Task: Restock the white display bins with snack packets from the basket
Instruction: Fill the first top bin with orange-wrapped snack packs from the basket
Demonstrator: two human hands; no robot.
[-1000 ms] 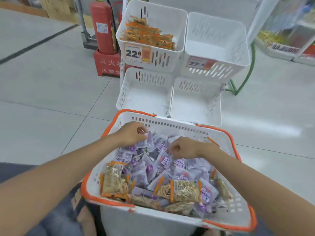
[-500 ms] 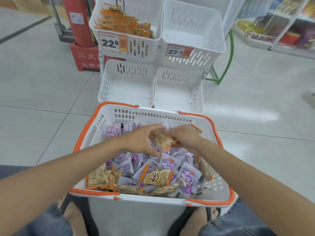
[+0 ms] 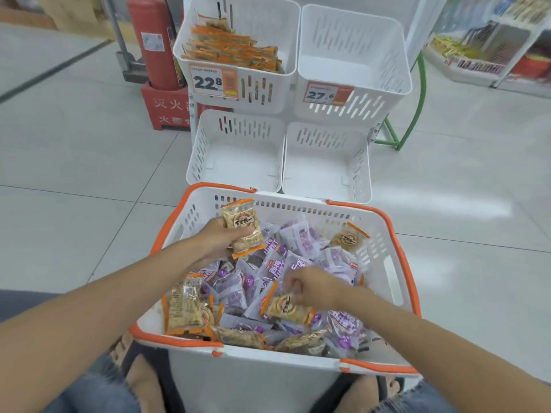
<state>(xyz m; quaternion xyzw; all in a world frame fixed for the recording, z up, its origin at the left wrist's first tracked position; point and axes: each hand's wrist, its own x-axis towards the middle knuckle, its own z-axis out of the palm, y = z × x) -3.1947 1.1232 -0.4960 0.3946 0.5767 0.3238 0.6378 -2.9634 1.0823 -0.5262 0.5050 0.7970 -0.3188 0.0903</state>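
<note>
The left hand [image 3: 219, 238] is over the far-left part of the white shopping basket [image 3: 298, 208] and grips an orange-edged snack packet [image 3: 243, 228], with the fingers curled around its lower half. This packet stands almost upright and its printed face is turned to the camera. Its long axis runs from the hand up toward the display bins, and its top end is in front of the perforated far wall of the basket.

The right hand [image 3: 316, 286] is lower, near the middle of the basket, with the fingers bent down. It pinches the upper edge of a second orange-edged packet [image 3: 286, 308]. That one lies flat on the heap, and its long axis goes from left to right, a little lower at the right end. Purple packets [image 3: 298, 242] lie around and between the two hands.

Just behind the orange far rim of the basket, the lower-left bin [image 3: 238, 156] and the lower-right bin [image 3: 325, 162] stand side by side, open on top, with their white floors showing. Above them, the upper-left bin [image 3: 262, 93], with a 22.8 price tag [image 3: 213, 81], holds orange packets. The upper-right bin [image 3: 351, 55] has a 27.6 tag [image 3: 323, 95]. A red fire extinguisher [image 3: 152, 40] stands to the left of the bins.
</note>
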